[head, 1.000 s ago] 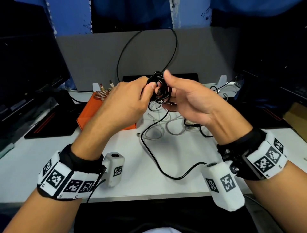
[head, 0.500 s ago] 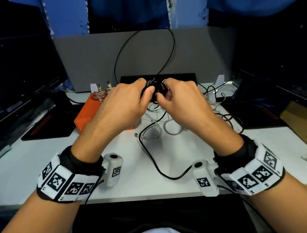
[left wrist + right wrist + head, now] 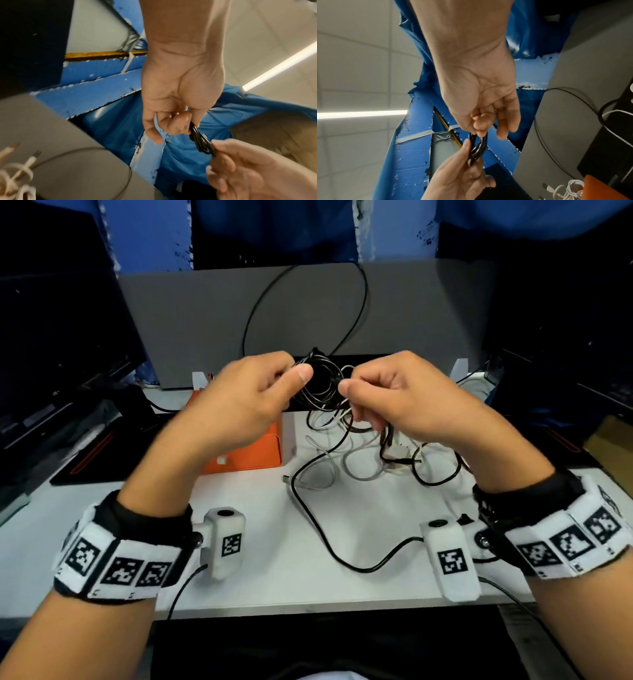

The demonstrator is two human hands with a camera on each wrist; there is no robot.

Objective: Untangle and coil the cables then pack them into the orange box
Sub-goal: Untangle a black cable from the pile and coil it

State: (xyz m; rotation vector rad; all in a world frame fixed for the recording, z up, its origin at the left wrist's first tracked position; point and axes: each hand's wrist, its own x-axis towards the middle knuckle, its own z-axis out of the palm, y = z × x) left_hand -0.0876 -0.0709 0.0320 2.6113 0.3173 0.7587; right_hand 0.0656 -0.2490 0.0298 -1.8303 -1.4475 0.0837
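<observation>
White tabletop (image 3: 267, 559) stretches below two raised hands, with a grey partition (image 3: 191, 313) behind. Left hand (image 3: 239, 402) and right hand (image 3: 404, 395) each have a closed grip, thumb and curled fingers pinching opposite sides of a coiled black cable (image 3: 320, 386) held between them above the surface. One black strand trails from the grip down across the tabletop. Beneath the left grip sits the orange box (image 3: 253, 450); beneath the right, loose white cables (image 3: 352, 460) lie tangled.
</observation>
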